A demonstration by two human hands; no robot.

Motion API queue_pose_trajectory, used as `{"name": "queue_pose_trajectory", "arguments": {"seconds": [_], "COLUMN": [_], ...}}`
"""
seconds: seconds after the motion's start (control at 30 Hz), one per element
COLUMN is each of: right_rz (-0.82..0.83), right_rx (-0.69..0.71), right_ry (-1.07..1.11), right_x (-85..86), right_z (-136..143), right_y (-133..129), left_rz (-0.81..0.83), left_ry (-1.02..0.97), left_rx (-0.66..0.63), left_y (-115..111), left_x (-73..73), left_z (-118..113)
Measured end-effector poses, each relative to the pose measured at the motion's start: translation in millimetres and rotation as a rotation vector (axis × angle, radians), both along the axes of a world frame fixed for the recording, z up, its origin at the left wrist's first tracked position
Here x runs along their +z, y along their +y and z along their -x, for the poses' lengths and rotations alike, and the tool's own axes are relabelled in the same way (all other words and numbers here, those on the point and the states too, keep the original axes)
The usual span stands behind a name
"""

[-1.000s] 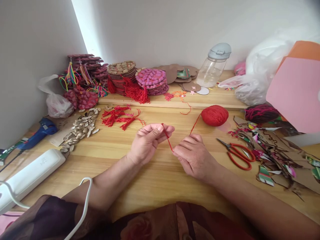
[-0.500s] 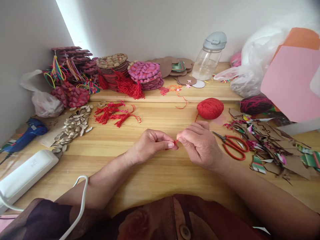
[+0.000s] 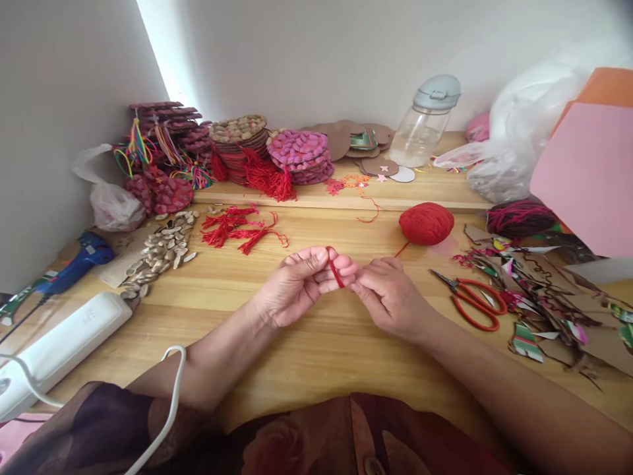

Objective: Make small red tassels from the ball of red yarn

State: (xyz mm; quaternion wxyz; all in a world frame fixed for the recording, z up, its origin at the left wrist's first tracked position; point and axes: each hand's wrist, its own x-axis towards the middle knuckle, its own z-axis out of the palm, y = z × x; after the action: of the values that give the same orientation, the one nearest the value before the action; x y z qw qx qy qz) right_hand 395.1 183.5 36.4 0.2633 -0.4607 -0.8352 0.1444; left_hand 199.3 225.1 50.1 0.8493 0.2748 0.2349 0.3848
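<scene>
My left hand (image 3: 295, 285) is turned palm up, with red yarn (image 3: 335, 270) lying across its curled fingers and the thumb pressed beside it. Against those fingertips, my right hand (image 3: 395, 295) is closed in a pinch. A strand runs from the red yarn ball (image 3: 426, 223) down to the right hand; what lies between its fingertips is mostly hidden. Red-handled scissors (image 3: 477, 302) rest to the right of that hand. Several red tassels (image 3: 240, 227) lie on the table beyond my left hand.
Pumpkin-seed-like shells (image 3: 165, 249), a blue glue gun (image 3: 82, 264) and a white power strip (image 3: 74, 353) are at left. Cardboard scraps (image 3: 548, 290) cover the right. Decorated discs (image 3: 299, 152), a water bottle (image 3: 425, 122) and plastic bags (image 3: 514, 142) stand at the back.
My left hand has rolled palm up, so the red yarn across its fingers now shows. The right hand stays close at its fingertips. The whole view has shifted slightly.
</scene>
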Motion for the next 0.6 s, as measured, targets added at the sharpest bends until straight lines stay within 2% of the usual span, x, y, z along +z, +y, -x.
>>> {"name": "queue_pose_trajectory", "arguments": {"seconds": [0.17,0.33,0.47,0.6], "right_rz": [0.000,-0.032,-0.105,-0.168], "right_rx": [0.102,0.107,0.042,-0.017], "right_ry": [-0.111,-0.069,-0.009,0.017], "right_x": [-1.6,9.1,19.2,23.7], "right_z": [10,12,5,-2], "right_y": [-8,-14,-13,-9], "left_rz": [-0.060,-0.302,-0.520,-0.595], "left_ry": [0.023,0.293,0.587,0.662], "left_rx": [0.142,0.221,0.091,-0.132], "left_y": [3,2,2,2], "left_x": [-2.4,-6.3,-7.6,-8.9], "left_z": [-1,-4,-2,1]}}
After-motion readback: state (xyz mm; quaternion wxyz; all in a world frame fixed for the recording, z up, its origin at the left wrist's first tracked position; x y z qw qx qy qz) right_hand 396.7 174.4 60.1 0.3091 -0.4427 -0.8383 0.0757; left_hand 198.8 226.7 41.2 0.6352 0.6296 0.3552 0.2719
